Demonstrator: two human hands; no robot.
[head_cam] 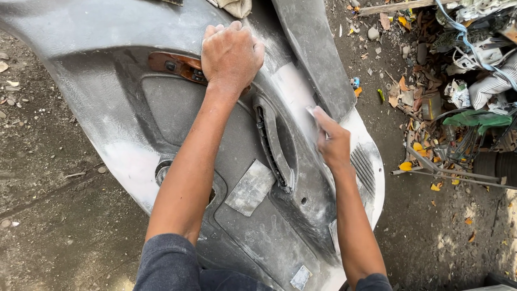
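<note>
The left hand [231,54] was clenched on the upper edge of the grey door panel [107,70] — broad, stiff, dusty, probably light — while the right hand [333,141] pinched a sanding scrap [311,112] against it.

the ground [59,215] is bare packed dirt, grey-brown and dusty, with small stones [9,99] and a thin stick [75,174] scattered over its left part. a large grey door panel [107,64] lies on it, filling the middle, dusted white in patches. to the right of the panel the dirt is strewn with dry leaves [405,166], pebbles [373,33] and bits of litter. further right a scrap pile [474,91] sits on the ground: tangled wires, cloth, a green sheet [476,119] and metal rods [458,175] sticking out toward the panel.
</note>
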